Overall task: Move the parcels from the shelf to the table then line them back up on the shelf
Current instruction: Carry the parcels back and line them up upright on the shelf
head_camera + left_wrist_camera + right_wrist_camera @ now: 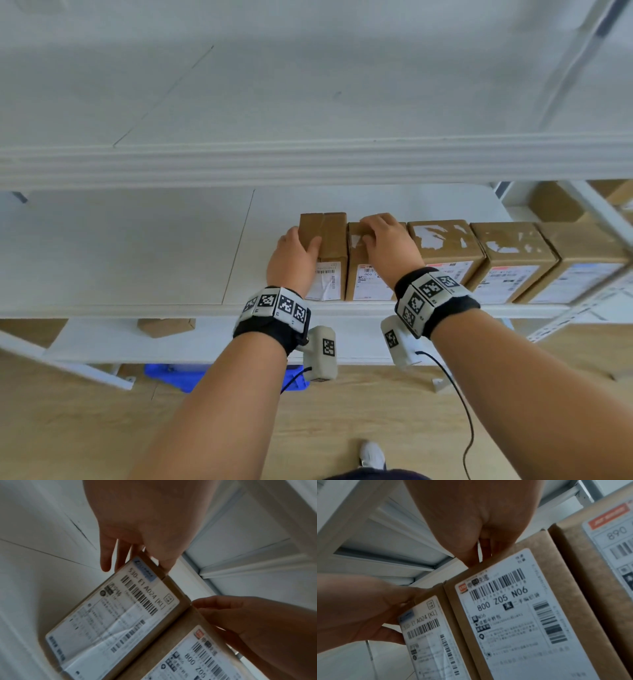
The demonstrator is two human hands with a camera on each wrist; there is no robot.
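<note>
left hand (294,257) gripping end parcel (328,240) by its side, right hand (388,245) curled flat atop second parcel (358,260)

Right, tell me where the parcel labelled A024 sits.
In the head view the A024 parcel stands at the row's left end on the middle shelf, held by the left hand, touching the 800 Z05 parcel.

A parcel storeroom: white metal shelving (308,161) stands in tiers above and below the hands, a row of brown cardboard parcels (445,253) with printed barcode shipping labels (505,601) runs rightward from them, over wood-look flooring (68,428).
</note>
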